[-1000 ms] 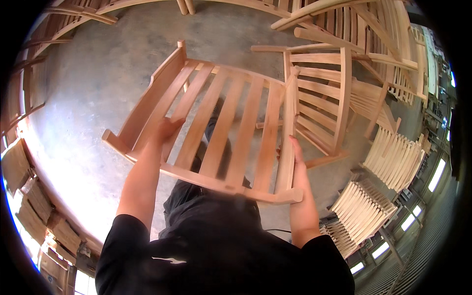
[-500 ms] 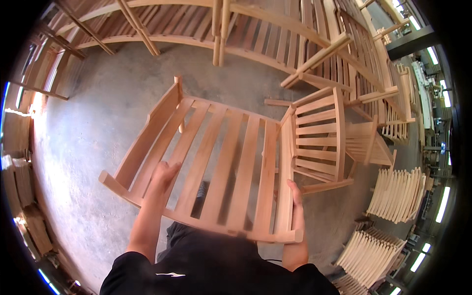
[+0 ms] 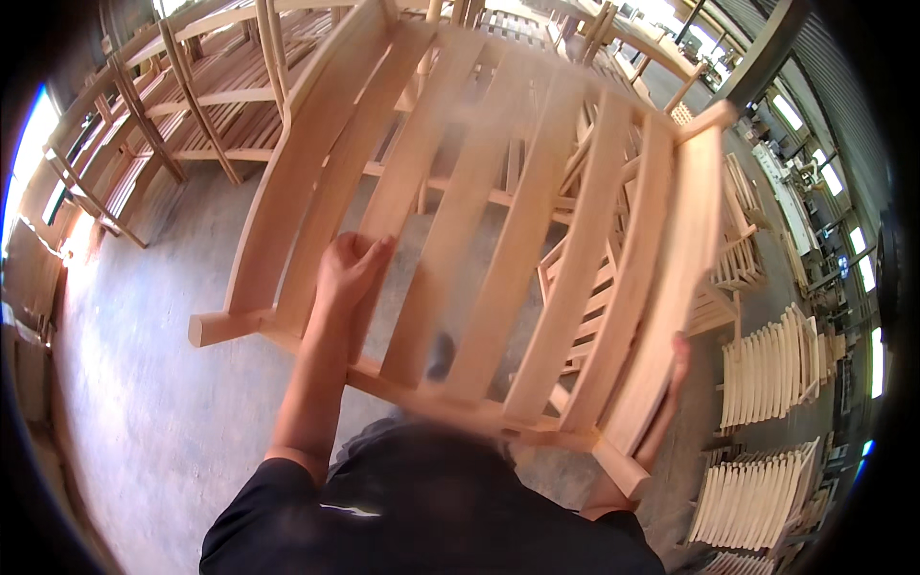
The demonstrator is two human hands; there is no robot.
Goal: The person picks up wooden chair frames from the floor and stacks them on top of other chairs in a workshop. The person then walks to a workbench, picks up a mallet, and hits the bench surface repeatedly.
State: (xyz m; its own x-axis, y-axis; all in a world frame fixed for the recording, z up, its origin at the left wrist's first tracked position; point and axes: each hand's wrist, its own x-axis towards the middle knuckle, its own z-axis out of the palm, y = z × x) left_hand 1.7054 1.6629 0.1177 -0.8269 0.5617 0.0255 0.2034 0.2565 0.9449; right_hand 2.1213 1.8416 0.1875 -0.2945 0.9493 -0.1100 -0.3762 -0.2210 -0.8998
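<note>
In front of my body I hold a slatted wooden chair frame (image 3: 572, 278), with wide side boards and short posts at its corners. It is raised and tilted, its far end high in the view. My left hand (image 3: 347, 273) is closed round one of the left slats, the thumb on top. My right hand (image 3: 678, 369) grips the outer face of the right side board (image 3: 685, 254). That board hides most of its fingers and palm.
Behind the frame, another slatted wooden chair (image 3: 589, 297) shows through the gaps. Wooden racks of slatted pieces (image 3: 220, 96) stand at the far left. Stacks of pale slatted pieces (image 3: 767, 374) are on the right, near a dark post (image 3: 771, 62). Below lies grey concrete floor (image 3: 163, 383).
The chair frame has risen and tilted up, with its far end now higher and covering the racks behind. Both hands moved with it, and my view has lifted.
</note>
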